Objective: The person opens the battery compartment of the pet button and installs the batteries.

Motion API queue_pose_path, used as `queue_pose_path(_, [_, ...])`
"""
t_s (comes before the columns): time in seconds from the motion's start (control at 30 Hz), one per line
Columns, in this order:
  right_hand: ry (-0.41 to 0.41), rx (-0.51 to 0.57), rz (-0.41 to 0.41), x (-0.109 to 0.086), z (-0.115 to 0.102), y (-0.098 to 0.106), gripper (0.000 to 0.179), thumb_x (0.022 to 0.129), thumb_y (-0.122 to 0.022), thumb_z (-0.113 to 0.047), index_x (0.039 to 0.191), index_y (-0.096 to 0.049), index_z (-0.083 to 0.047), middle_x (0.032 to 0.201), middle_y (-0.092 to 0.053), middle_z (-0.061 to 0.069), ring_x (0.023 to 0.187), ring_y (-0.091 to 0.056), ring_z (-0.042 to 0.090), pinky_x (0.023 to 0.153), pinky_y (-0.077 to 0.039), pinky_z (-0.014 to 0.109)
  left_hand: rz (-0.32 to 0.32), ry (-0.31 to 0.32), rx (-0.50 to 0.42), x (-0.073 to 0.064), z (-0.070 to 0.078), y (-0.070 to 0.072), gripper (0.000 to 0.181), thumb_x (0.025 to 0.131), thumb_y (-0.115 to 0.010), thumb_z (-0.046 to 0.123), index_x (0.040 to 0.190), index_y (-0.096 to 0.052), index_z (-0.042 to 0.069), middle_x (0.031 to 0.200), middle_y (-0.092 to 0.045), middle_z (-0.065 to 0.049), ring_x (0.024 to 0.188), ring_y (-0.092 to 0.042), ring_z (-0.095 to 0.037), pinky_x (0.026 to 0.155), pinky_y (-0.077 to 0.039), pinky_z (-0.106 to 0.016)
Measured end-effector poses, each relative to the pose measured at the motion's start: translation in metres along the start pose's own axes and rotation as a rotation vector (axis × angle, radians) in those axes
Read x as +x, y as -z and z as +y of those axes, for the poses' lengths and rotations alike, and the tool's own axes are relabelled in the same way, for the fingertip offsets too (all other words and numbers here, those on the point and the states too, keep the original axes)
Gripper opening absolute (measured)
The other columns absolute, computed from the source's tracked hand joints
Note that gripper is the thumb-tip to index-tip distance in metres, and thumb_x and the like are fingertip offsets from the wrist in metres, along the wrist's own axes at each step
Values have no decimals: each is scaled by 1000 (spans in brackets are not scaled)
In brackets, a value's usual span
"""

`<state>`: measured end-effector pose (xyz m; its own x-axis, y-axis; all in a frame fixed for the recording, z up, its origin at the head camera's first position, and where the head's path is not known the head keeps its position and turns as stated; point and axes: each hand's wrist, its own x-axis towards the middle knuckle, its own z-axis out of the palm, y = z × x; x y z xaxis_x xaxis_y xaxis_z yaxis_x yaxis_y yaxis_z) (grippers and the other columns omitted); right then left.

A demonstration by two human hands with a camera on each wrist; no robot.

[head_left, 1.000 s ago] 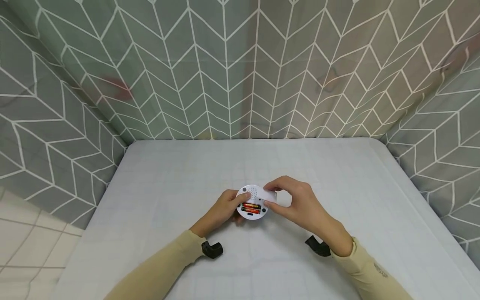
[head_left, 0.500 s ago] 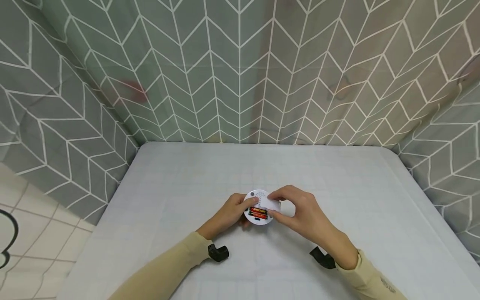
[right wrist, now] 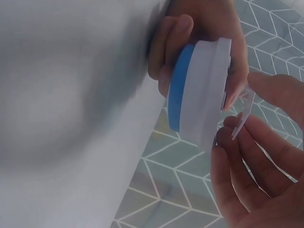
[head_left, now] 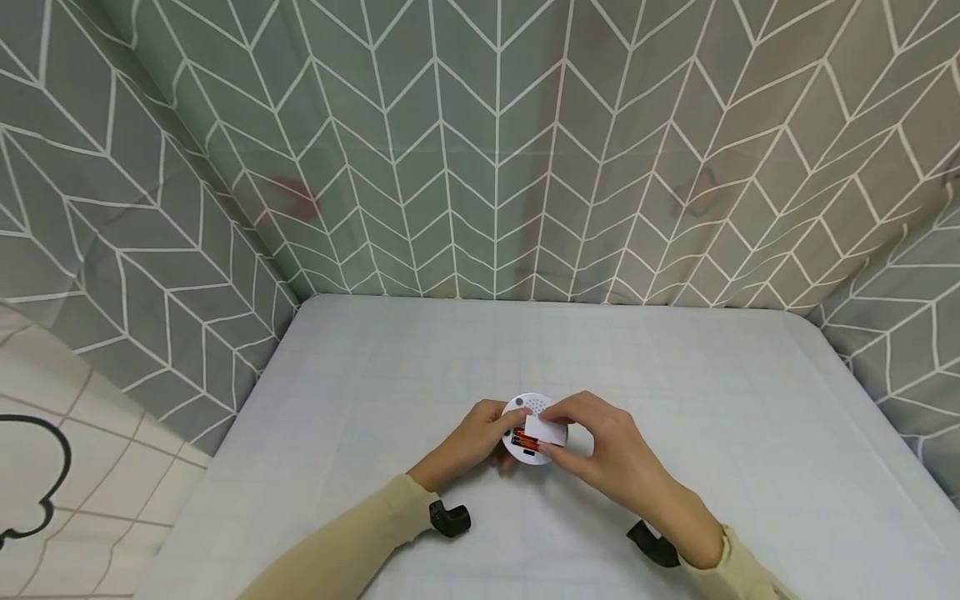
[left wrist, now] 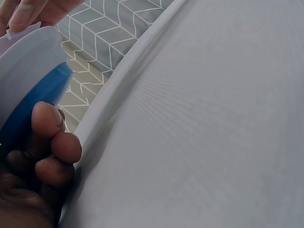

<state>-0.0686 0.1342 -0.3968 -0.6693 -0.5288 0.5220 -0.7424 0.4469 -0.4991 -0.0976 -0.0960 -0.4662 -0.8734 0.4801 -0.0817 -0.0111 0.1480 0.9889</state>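
Observation:
A round white device (head_left: 534, 403) with a blue face (right wrist: 179, 90) is in my left hand (head_left: 474, 435). Its perforated underside is up in the head view, the left thumb lying on it and fingers curled beneath. Red and black batteries (head_left: 524, 439) sit in its compartment. My right hand (head_left: 606, 435) pinches a white battery cover (head_left: 546, 429) between thumb and fingers. From the head, the cover overlaps part of the batteries. In the right wrist view the cover (right wrist: 244, 114) stands tilted, a small gap from the device's underside.
Both hands work above a table with a white cloth (head_left: 405, 350). Patterned grey curtains (head_left: 480, 150) hang behind and at the sides. A black wrist camera mount (head_left: 450, 519) sits at the left cuff, another black mount (head_left: 652, 546) at the right.
The right hand has brought the cover from the device's right side over the compartment, hiding part of the batteries. The left hand keeps its grip. The head view has shifted.

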Motion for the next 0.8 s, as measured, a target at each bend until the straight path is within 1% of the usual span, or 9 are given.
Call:
queue_pose_path(0.13, [24, -6, 5, 1, 0, -2, 39, 77, -94, -9, 110, -74, -14, 105, -72, -7, 97, -66, 7, 88, -51, 15, 5, 2, 2, 2, 0, -1, 44, 109, -53, 36, 86, -71, 3, 53, -59, -1, 45, -49, -11, 46, -40, -23])
queue_pose_path(0.27, [0, -13, -10, -2, -2, -5, 38, 78, -95, -12, 110, -74, -16, 106, -70, -9, 98, -64, 6, 88, -50, 13, -7, 12, -1, 2, 0, -3, 45, 108, -54, 39, 85, -72, 4, 52, -59, -2, 45, -49, -11, 46, -41, -23])
queue_pose_path(0.4, [-4, -13, -5, -5, -3, -7, 39, 78, -94, -11, 110, -73, -16, 106, -69, -9, 96, -62, 7, 85, -50, 15, 0, 11, 3, 0, 0, -3, 45, 107, -55, 40, 84, -73, 6, 52, -59, -3, 44, -48, -12, 45, -40, -23])
queue_pose_path(0.63, [17, -12, 8, -6, -3, -11, 38, 77, -94, -11, 109, -74, -17, 105, -69, -7, 98, -63, 8, 88, -48, 11, 10, 23, 15, -4, -1, -4, 43, 107, -55, 41, 91, -76, 8, 58, -63, 1, 46, -53, -10, 46, -44, -23])
queue_pose_path(0.8, [22, -6, 10, -6, -4, -12, 38, 77, -94, -11, 108, -74, -17, 105, -68, -8, 98, -63, 6, 88, -48, 10, 18, 23, 17, -5, -2, -3, 44, 108, -55, 43, 90, -76, 9, 56, -63, 1, 45, -53, -10, 44, -42, -22])
